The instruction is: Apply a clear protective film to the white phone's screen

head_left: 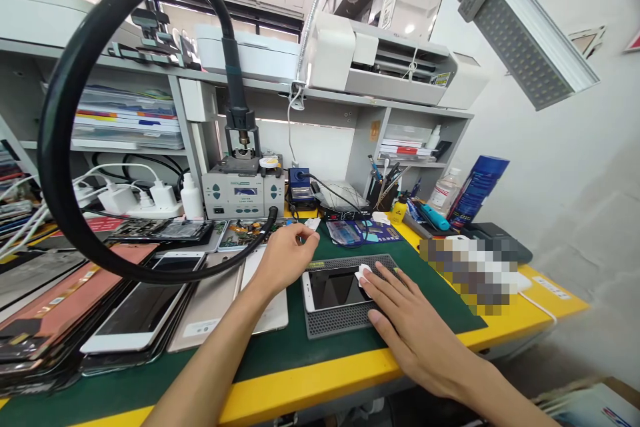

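A white phone [333,288] lies screen up on a grey perforated pad [330,321] on the green mat. My right hand [407,323] rests flat over the phone's right end, fingertips pressing a small white wipe [363,273] onto the screen. My left hand [285,255] hovers further back left of the pad, thumb and fingers pinched together near a small white scrap [313,223]; whether it holds anything I cannot tell.
Several phones and screen panels [145,307] lie in rows at the left. A hot-air station [243,190] with a looping black hose [65,147] stands behind. Bottles, tools and a blue box [477,190] crowd the back right. A lamp [525,33] hangs overhead. The yellow table edge [320,380] runs in front.
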Action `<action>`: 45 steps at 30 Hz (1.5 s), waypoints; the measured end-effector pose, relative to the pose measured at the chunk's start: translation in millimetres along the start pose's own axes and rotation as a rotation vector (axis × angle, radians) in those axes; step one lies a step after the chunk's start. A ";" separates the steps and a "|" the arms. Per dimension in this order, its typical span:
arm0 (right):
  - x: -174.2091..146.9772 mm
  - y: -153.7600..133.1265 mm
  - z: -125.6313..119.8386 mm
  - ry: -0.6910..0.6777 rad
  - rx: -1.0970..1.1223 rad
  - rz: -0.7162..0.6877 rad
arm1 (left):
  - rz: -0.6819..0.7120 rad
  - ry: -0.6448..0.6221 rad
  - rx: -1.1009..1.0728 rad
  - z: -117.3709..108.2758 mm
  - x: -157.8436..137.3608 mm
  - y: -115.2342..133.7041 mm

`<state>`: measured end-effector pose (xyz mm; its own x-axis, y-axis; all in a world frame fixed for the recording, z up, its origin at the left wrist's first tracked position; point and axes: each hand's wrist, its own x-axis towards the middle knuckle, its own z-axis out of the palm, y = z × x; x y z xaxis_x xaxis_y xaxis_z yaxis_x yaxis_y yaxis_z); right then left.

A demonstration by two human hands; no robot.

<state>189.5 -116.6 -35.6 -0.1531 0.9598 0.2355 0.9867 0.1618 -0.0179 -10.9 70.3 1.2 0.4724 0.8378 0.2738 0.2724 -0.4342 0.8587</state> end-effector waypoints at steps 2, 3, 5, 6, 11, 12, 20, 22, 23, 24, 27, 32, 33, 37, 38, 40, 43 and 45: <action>0.3 1.7 0.9 -0.007 0.017 0.002 | 0.003 0.003 0.002 -0.1 0.0 -0.3; 0.3 3.3 1.2 -0.006 0.031 0.001 | 0.004 0.003 0.003 -0.2 -0.1 -0.3; 0.2 7.2 1.8 0.003 0.058 -0.001 | 0.007 0.002 0.005 -0.4 -0.4 -0.1; 0.2 9.0 2.0 0.011 0.068 0.000 | 0.008 0.000 0.006 -0.4 -0.5 0.1; 0.6 12.7 1.6 0.004 0.085 -0.011 | 0.009 -0.006 0.015 -0.2 -0.4 0.8; 0.3 12.2 1.2 -0.011 0.083 -0.012 | 0.009 -0.007 0.016 -0.3 -0.3 0.8; -4.8 2.7 -1.4 -0.063 0.002 0.009 | 0.010 -0.017 0.027 -1.6 -1.4 2.2; -3.4 0.8 -1.3 -0.072 -0.020 0.031 | 0.006 -0.013 0.028 -1.4 -1.6 2.6; -1.9 0.0 -1.2 -0.078 -0.025 0.043 | 0.005 -0.011 0.028 -1.2 -1.6 2.9; 0.0 -0.6 -1.0 -0.083 -0.026 0.054 | 0.004 -0.008 0.030 -1.0 -1.5 3.1; 7.2 -2.2 -0.5 -0.093 -0.012 0.073 | 0.008 -0.002 0.034 -0.5 -1.0 3.6; 19.2 -6.0 -1.2 -0.092 0.039 0.076 | 0.022 0.014 0.042 -0.2 -0.5 3.4; 21.2 -7.4 -1.7 -0.096 0.049 0.074 | 0.026 0.017 0.045 -0.2 -0.4 3.2; 28.0 -17.5 -4.2 -0.131 0.087 0.067 | 0.039 0.024 0.053 0.3 0.4 2.2; 29.7 -21.1 -4.9 -0.140 0.097 0.060 | 0.042 0.027 0.054 0.6 0.7 1.9; 33.6 -28.9 -6.3 -0.157 0.119 0.040 | 0.047 0.032 0.057 1.1 1.4 1.0; 41.9 -39.8 -9.0 -0.188 0.157 0.007 | 0.048 0.036 0.059 1.6 2.2 -0.2; 48.4 -45.6 -11.5 -0.202 0.182 -0.010 | 0.050 0.036 0.057 1.3 2.2 -0.8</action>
<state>137.8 -80.2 -12.2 -0.1886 0.9813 0.0378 0.9616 0.1923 -0.1957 -9.0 72.1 0.6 0.4564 0.8256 0.3319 0.2967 -0.4929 0.8180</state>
